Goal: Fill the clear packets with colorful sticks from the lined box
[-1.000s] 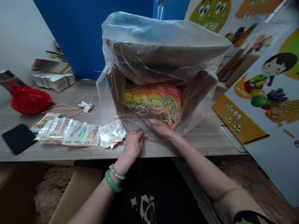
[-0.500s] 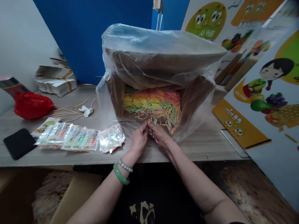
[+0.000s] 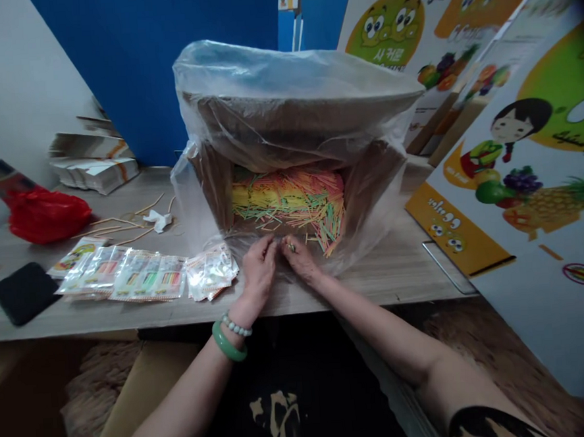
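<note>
My left hand (image 3: 259,265) and my right hand (image 3: 300,259) are close together at the near edge of a plastic-lined cardboard box (image 3: 375,180). In the fingers of my right hand are a few thin coloured sticks, with their ends just showing. The fingers of my left hand are bent and pressed together; what is in them, if anything, is hidden. Inside the box lies a heap of thin sticks (image 3: 285,196) in yellow, green, orange and pink. Clear plastic lining (image 3: 282,64) hangs over the box's sides.
Left of the box lie clear packets (image 3: 147,273) of coloured sticks, a black flat object (image 3: 23,293), bent straw-like strands (image 3: 117,224) and a red plastic bag (image 3: 49,213). Stacked cartons (image 3: 95,161) are behind. A large printed box (image 3: 532,184) stands at the right.
My hands have moved slightly apart, with a small gap now between the fingers. The sticks in my right hand show less than before. The whole view has shifted a little.
</note>
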A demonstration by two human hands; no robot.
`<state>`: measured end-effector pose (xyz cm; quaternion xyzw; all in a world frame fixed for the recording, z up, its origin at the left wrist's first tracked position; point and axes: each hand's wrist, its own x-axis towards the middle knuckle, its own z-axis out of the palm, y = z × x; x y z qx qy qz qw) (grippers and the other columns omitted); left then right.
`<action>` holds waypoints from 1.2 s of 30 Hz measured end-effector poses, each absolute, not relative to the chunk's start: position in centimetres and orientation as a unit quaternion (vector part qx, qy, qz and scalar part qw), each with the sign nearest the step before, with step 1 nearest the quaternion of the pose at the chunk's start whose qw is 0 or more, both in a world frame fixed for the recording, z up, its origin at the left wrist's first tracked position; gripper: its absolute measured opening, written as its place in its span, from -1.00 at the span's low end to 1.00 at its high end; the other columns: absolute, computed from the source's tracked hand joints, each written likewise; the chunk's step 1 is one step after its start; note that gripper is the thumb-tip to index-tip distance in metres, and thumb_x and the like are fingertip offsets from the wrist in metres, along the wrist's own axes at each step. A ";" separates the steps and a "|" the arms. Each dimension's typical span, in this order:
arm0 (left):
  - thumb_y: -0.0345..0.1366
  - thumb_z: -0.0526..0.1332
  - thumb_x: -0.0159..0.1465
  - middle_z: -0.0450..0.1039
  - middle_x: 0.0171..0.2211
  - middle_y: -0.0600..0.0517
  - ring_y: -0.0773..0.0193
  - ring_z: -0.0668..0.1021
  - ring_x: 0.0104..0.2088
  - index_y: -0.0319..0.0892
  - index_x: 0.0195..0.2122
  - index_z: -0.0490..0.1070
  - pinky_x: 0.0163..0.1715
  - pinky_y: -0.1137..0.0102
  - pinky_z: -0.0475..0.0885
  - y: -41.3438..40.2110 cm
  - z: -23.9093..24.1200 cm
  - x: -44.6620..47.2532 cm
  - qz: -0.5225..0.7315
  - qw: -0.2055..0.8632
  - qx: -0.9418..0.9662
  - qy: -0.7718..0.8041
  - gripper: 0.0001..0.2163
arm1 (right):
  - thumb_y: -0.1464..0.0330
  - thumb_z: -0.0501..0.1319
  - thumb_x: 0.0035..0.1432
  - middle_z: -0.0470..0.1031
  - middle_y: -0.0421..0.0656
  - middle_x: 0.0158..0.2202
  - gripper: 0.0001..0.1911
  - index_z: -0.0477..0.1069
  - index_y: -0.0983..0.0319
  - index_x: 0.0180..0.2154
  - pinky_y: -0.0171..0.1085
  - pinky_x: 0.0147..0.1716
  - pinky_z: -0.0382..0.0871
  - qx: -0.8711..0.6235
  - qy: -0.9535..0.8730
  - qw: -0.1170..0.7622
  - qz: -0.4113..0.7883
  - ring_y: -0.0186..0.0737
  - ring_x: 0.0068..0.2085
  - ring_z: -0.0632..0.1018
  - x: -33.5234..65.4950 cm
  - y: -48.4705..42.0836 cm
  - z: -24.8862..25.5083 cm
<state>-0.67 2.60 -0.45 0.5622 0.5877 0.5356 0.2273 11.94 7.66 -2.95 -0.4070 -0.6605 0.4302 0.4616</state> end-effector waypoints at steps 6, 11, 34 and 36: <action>-0.44 0.13 0.30 0.48 0.13 -0.13 0.04 0.48 0.17 -0.15 0.06 0.49 0.23 0.11 0.34 2.3 -0.5 2.0 0.471 0.233 0.660 0.536 -0.67 | 0.21 0.15 0.08 0.50 -0.15 -0.28 -0.84 0.34 0.14 -0.31 -0.14 -0.08 0.36 -0.438 -0.657 0.452 0.415 -0.12 -0.17 0.46 11.9 6.3 -4.6; -0.46 0.02 0.36 0.54 0.04 -0.16 0.02 0.56 0.04 -0.14 0.05 0.48 0.07 0.12 0.45 1.0 0.8 1.9 0.457 0.186 0.643 0.586 -0.66 | 0.16 0.11 0.14 0.44 -0.20 -0.42 -0.79 0.33 0.14 -0.39 -0.20 -0.25 0.34 -0.444 -0.655 0.478 0.381 -0.16 -0.33 0.43 12.5 6.4 -3.5; -0.27 0.25 0.21 0.47 -0.17 -0.13 0.01 0.49 -0.12 -0.16 -0.41 0.48 -0.09 0.17 0.32 -1.6 0.3 -10.6 0.276 -0.006 0.484 0.831 -0.90 | 0.27 0.01 0.22 0.55 -0.12 -0.34 -0.81 0.37 0.15 -0.27 -0.14 -0.11 0.31 -0.468 -0.741 0.434 0.209 -0.10 -0.24 0.53 13.8 6.5 -3.3; -0.32 0.23 0.21 0.48 -0.24 -0.07 0.08 0.49 -0.17 -0.15 -0.42 0.45 -0.10 0.22 0.34 -1.6 0.6 -10.7 0.387 0.030 0.469 0.793 -0.92 | 0.29 0.01 0.20 0.55 -0.11 -0.38 -0.81 0.37 0.16 -0.28 -0.13 -0.11 0.32 -0.478 -0.755 0.404 0.195 -0.10 -0.27 0.53 14.2 7.2 -3.0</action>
